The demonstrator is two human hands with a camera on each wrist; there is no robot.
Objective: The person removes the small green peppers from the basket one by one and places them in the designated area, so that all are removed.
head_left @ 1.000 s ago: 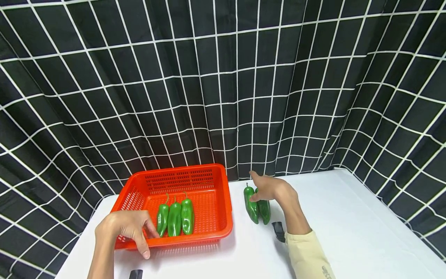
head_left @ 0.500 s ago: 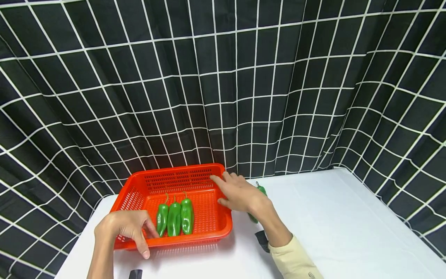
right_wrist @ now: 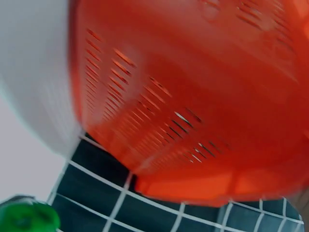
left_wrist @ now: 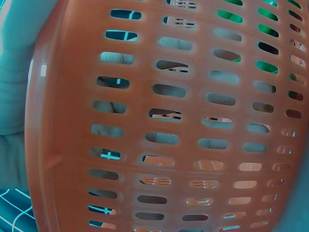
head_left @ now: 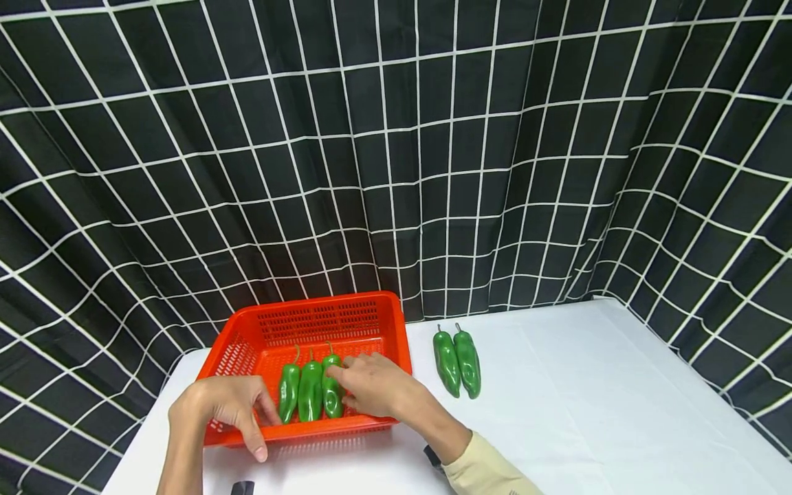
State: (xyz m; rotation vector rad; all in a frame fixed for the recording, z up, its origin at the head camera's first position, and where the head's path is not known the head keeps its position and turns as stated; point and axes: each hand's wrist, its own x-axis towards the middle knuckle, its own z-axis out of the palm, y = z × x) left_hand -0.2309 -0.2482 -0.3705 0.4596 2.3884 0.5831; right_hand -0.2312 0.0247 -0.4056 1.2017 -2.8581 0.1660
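Note:
In the head view, a red plastic basket [head_left: 365, 423] with slotted walls stands on the table. Three green peppers, the left [head_left: 289, 392], middle [head_left: 310, 392] and right one [head_left: 332, 395], lie side by side inside. My left hand [head_left: 225, 402] grips the near rim, thumb outside and fingers inside; in the left wrist view, parts of the fingers show through slots in the basket wall [left_wrist: 130, 164]. My right hand [head_left: 374, 385] reaches over the right wall, its fingers over the right pepper and partly hiding it. The right wrist view shows no fingers, only the blurred basket [right_wrist: 169, 121].
To the basket's right, two more green peppers, one left [head_left: 446, 361] and one right [head_left: 467, 361], lie together on the white table [head_left: 557, 392]. A black curtain [head_left: 402, 172] with white grid lines rises behind the table and along its sides.
My right hand has moved left, from above the two peppers on the table, across the basket's right wall to the right pepper inside. My left hand has stayed on the rim.

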